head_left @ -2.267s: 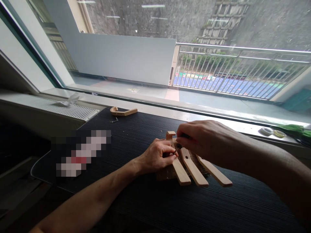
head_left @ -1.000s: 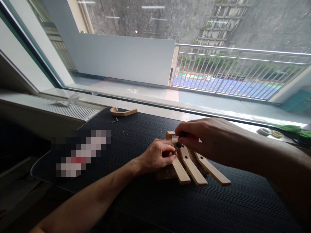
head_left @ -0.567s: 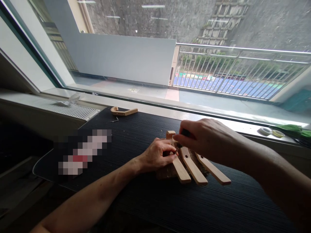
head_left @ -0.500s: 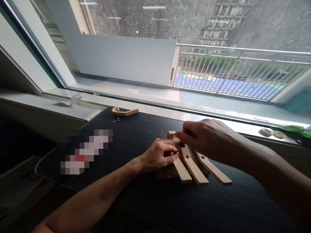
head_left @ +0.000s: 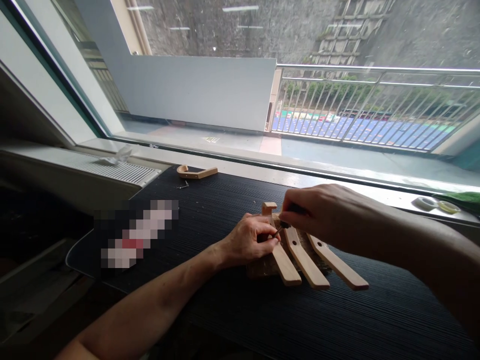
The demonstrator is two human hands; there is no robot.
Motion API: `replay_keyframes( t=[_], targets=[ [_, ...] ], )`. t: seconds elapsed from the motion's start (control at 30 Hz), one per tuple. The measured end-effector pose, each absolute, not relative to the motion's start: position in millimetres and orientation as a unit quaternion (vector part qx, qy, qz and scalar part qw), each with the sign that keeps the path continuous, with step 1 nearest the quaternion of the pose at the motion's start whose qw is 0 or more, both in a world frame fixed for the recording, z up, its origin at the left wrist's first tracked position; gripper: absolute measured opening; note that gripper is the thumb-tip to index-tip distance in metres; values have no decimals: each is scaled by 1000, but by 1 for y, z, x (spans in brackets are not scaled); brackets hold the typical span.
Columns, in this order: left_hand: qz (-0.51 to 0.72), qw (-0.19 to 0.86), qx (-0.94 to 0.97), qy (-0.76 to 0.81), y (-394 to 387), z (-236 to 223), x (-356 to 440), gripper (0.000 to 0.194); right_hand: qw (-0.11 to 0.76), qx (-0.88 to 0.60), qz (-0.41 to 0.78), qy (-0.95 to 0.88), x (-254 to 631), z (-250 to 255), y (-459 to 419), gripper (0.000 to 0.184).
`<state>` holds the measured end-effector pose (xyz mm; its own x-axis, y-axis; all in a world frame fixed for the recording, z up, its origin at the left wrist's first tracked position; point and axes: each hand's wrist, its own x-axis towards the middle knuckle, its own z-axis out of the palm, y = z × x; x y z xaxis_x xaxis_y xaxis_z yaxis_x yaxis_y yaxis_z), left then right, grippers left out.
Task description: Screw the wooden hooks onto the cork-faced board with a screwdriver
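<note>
A small wooden assembly point(head_left: 303, 260) with three flat light-wood slats fanned over a darker base lies on the black ribbed mat point(head_left: 232, 310). My left hand point(head_left: 249, 242) is closed, pinching the leftmost slat and a small screw or pin at its hole. My right hand point(head_left: 318, 215) is closed round a dark-handled screwdriver point(head_left: 287, 224), whose tip points down-left at the spot my left fingers hold. A short upright wooden end point(head_left: 269, 207) sticks up behind my hands.
A curved wooden piece point(head_left: 197, 172) and a small screw point(head_left: 183, 186) lie at the mat's far left edge. A blurred-out object point(head_left: 137, 232) sits on the left. Crumpled paper point(head_left: 118, 155) rests on the vent grille. Tape rolls point(head_left: 435, 204) lie on the sill at right.
The camera view has drifted slightly, shifting everything rightward. My right hand has turned a little on the screwdriver; my left hand keeps its pinch in place.
</note>
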<state>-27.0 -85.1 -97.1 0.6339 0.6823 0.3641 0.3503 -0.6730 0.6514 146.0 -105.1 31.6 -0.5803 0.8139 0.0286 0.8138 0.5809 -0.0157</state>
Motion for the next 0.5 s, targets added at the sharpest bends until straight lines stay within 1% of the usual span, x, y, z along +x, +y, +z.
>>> replay_keyframes(
  t=[0.2, 0.27, 0.4, 0.43, 0.5],
  targets=[
    [301, 275, 863, 300, -85, -97, -28, 13, 5, -518, -72, -853, 136, 32, -104, 32],
    [299, 276, 862, 300, -85, -96, -28, 13, 3, -515, -60, -855, 140, 35, -106, 27],
    [298, 281, 860, 305, -86, -95, -28, 13, 40, -459, 4, -887, 150, 40, -108, 12],
    [299, 282, 859, 305, -86, -95, -28, 13, 40, -446, 14, -894, 151, 41, -108, 10],
    [302, 283, 858, 304, -86, -96, -28, 13, 28, -431, 22, -901, 152, 41, -108, 13]
  ],
)
